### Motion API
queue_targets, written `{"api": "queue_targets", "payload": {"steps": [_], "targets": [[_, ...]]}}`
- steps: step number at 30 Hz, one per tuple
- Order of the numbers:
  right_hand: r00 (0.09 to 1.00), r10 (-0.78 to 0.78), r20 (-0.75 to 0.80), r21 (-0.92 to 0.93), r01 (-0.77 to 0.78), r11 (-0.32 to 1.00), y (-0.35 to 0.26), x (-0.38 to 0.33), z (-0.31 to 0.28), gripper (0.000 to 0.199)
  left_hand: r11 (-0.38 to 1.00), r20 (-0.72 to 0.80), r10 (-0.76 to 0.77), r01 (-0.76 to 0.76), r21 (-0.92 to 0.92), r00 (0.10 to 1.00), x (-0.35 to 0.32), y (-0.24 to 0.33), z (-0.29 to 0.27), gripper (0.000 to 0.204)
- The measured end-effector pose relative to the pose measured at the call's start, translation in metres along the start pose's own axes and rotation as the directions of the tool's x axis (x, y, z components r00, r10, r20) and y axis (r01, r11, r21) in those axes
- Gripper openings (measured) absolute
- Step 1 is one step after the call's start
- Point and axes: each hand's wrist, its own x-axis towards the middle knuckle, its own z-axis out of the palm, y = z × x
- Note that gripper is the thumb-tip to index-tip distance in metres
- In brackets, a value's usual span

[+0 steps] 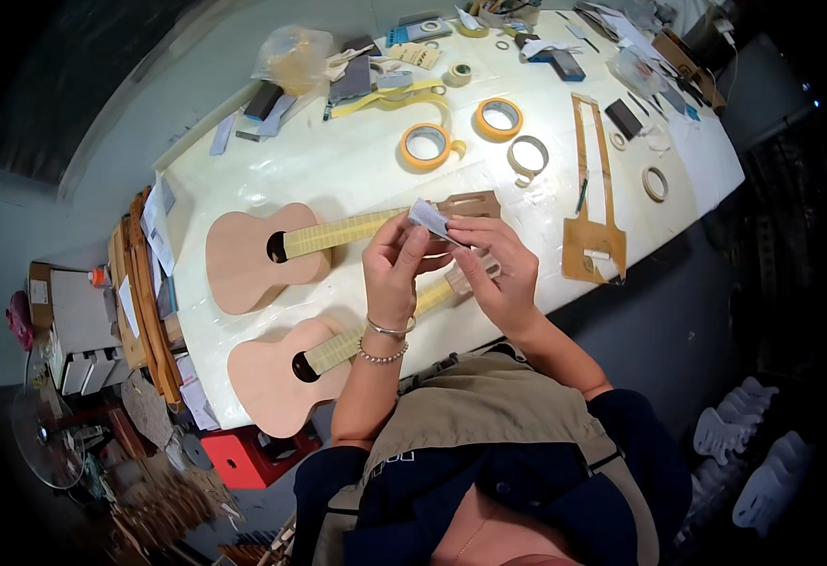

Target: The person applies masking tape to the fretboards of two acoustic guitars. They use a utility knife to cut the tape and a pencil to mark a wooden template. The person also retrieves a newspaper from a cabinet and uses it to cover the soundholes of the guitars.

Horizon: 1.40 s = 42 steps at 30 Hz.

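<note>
Both hands are raised over the ukulele necks, with a small folded piece of grey sandpaper (pixel 430 218) between them. My left hand (pixel 393 268) pinches it between thumb and fingers. From the other side, the fingers and thumb of my right hand (pixel 500 269) close on its right edge. Beneath lie two unfinished wooden ukuleles, one farther away (pixel 244 264) and one nearer (pixel 267 382), bodies to the left. Yellow tape covers their fretboards. My hands partly hide both necks and headstocks.
On the white table (pixel 357 170) lie orange tape rolls (pixel 425 147), a brown tape roll (pixel 529 158) and a tan neck-shaped template (pixel 595 247). Sanding blocks (pixel 567 65) and a plastic bag (pixel 295 57) sit toward the back. A red stool (pixel 244 459) stands below the near-left edge.
</note>
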Motion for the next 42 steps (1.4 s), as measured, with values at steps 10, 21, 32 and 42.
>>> {"api": "queue_targets", "payload": {"steps": [10,21,32,42], "targets": [[0.763,0.584,0.278,0.544,-0.626,0.559,-0.017,-0.037,-0.033,0.017,0.940,0.114,0.001,-0.040,0.339,0.994,-0.040,-0.002,0.009,0.034],[0.912,0.410,-0.007,0.131,-0.406,0.905,-0.031,-0.050,-0.028,0.024,0.989,0.263,-0.137,0.117,0.090,0.955,-0.053,0.000,-0.017,0.037],[0.896,0.420,0.144,0.125,-0.438,0.890,-0.050,-0.063,0.001,0.028,0.978,0.094,-0.088,0.068,0.197,0.992,-0.060,-0.005,-0.048,0.017],[0.885,0.349,0.308,0.006,-0.369,0.929,-0.049,-0.061,0.015,0.038,0.968,-0.037,-0.234,0.236,0.086,0.972,-0.060,-0.001,-0.058,0.020]]}}
